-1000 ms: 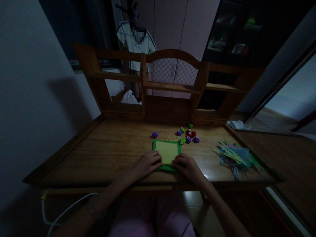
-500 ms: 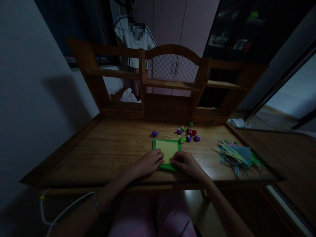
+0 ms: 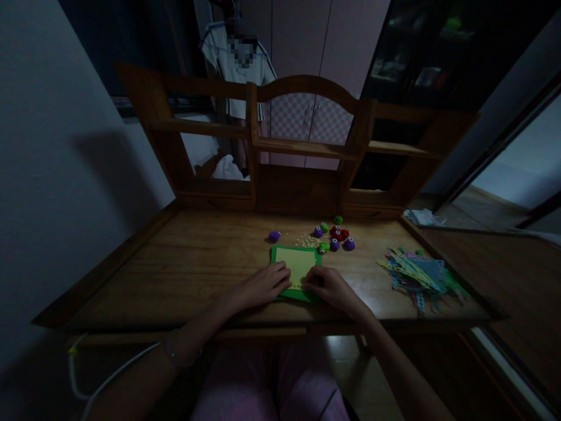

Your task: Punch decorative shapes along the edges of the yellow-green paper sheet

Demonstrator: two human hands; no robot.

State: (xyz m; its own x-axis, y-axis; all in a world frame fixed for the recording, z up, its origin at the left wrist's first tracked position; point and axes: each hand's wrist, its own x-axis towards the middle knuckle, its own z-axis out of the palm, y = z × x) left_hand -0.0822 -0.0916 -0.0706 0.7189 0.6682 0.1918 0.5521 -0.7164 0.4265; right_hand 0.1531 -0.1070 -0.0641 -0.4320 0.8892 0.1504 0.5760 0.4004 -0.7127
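A pale yellow sheet [image 3: 298,261] lies on a larger green sheet [image 3: 302,296] near the front of the desk. Small dark dots run along the yellow sheet's lower edge. My left hand [image 3: 268,282] rests over the left side of both sheets, its fingers stretched out and lying flat. At the lower right of the yellow sheet is my right hand [image 3: 329,285], thumb and fingertips pinched together. What is between those fingertips is too small to make out. Just behind the sheets, tiny pale bits [image 3: 308,241] are scattered.
Several small purple, green and red things with round white eyes, such as a purple one [image 3: 349,244], stand behind the sheets. Another purple one [image 3: 274,236] lies apart to the left. Colourful perforated strips [image 3: 412,272] are heaped at right. A wooden shelf unit [image 3: 302,149] backs the desk.
The camera view has shifted slightly. Both hands keep nearly the same places on the sheets, and the dots along the yellow sheet's lower edge show more clearly.
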